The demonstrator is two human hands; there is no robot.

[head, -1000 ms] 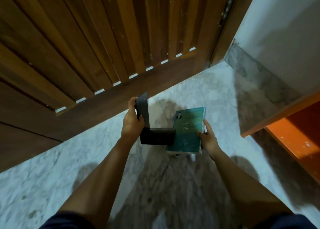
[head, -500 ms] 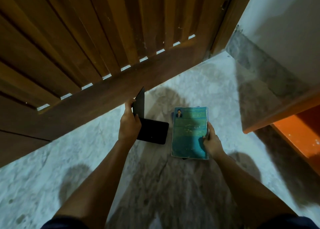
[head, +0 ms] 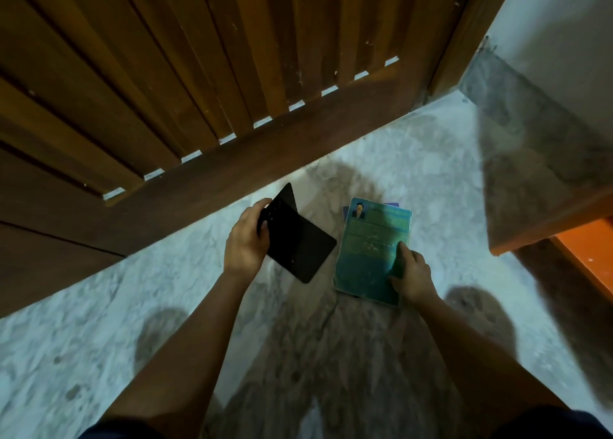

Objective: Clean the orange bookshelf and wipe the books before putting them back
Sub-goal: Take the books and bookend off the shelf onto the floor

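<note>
Teal-green cover right in the middle of the shot: the green book (head: 371, 239) lies low over the pale marble floor (head: 431, 173), a small portrait in its far left corner. The right hand (head: 413, 274) has it by the near right corner, thumb flat on the cover, fingers tucked round the edge. Peeking out from under its far end is a purple book (head: 393, 204), so the green one sits on top of a small pile. A dark sliver shows under its near edge too, too little to name.

Over on the left, the left hand (head: 245, 243) grips a black bookend (head: 300, 249) at its bend, fingers curled over the far side. One plate points up and away, the other slants down towards the green book without touching it. Whether the low corner meets the floor is hard to say.

Far behind both hands stands a slatted wooden door (head: 199, 74), light coming through the gaps at its foot. At the right edge, well apart from the books, sits the orange bookshelf (head: 593, 256), with a pale wall (head: 564, 24) above a grey skirting
</note>
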